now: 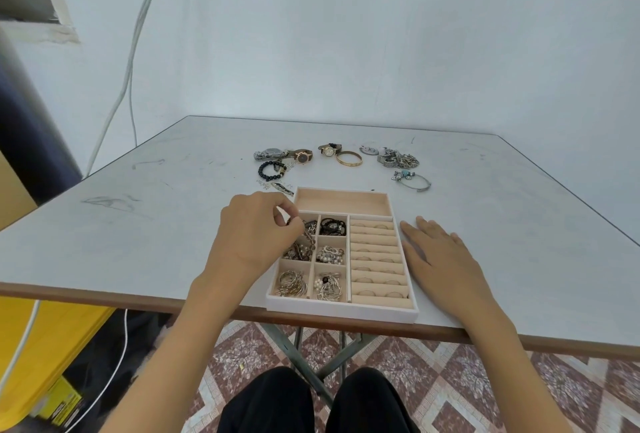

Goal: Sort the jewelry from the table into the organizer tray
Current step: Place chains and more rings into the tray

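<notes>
Beige velvet lines the white-rimmed organizer tray (341,311), which sits at the near edge of the grey table (138,224), its front wall almost flush with the table's brown edge. Six small square compartments on the tray's left side each hold a tangle of jewelry; the ring rolls (377,259) on its right side carry several thin rings; the long far compartment (343,202) shows only its lining. The left hand (254,228) hovers over the far-left square compartment, thumb and curled fingertips pinching a small metallic piece (295,223) whose exact kind cannot be told. The right hand (438,252) lies palm down on the table just beside the tray's right wall, fingers straight and slightly spread, holding nothing. Unsorted pieces lie on the table beyond the tray: a steel watch (272,154), touching or nearly touching a brown-strap watch (303,156), a dark-strap watch (329,149), a gold bangle (349,158) just beside it, a heap of silver chains (398,157), a charm bangle (412,180) nearer the tray's right corner, a dark bead bracelet (271,170), and small silver pieces (277,186) near the tray's far-left corner.
</notes>
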{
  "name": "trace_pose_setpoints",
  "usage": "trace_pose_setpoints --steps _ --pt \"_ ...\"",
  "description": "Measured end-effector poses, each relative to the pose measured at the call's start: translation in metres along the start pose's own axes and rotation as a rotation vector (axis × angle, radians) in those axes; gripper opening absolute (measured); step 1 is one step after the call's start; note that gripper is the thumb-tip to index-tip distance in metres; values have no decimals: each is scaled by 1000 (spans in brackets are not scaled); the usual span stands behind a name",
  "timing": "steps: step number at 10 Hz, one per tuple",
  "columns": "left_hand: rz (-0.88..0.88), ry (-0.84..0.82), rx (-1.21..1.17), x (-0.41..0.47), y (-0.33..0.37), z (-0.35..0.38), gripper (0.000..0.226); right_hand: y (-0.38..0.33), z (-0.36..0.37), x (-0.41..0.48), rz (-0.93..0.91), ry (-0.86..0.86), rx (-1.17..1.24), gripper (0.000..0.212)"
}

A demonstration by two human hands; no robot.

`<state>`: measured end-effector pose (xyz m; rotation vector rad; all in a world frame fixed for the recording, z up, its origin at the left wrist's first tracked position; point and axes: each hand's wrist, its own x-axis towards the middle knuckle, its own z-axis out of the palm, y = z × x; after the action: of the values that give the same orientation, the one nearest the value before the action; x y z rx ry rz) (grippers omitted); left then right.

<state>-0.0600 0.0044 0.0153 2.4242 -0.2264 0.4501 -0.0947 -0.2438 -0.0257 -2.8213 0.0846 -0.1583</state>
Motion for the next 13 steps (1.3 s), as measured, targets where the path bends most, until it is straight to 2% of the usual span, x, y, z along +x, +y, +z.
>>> trace_pose_setpoints --steps 2,4,5,6,7,8,11,12,13 --pt "16 -90 26 -3 3 5 6 1 1 -1 -1 5 0 50" --pt "56 -126 69 -3 -2 3 18 1 1 0 -2 10 9 50" --pt "74 -146 78 -2 -2 1 15 1 1 -1 -1 7 3 50" --pt "165 -154 5 0 -6 -1 15 1 0 -1 1 5 1 50" --pt "315 -263 -23 3 -10 2 26 1 0 -1 1 4 -1 50" --pt "351 -299 22 4 -12 3 19 0 0 -1 1 3 -7 50" --pt "315 -209 23 1 -19 4 22 0 -1 -1 -1 0 -7 50" --pt "304 -217 31 2 -20 4 11 0 -1 -1 1 0 -2 50" --pt "290 -226 20 1 -20 4 20 0 -1 -2 3 1 3 50"
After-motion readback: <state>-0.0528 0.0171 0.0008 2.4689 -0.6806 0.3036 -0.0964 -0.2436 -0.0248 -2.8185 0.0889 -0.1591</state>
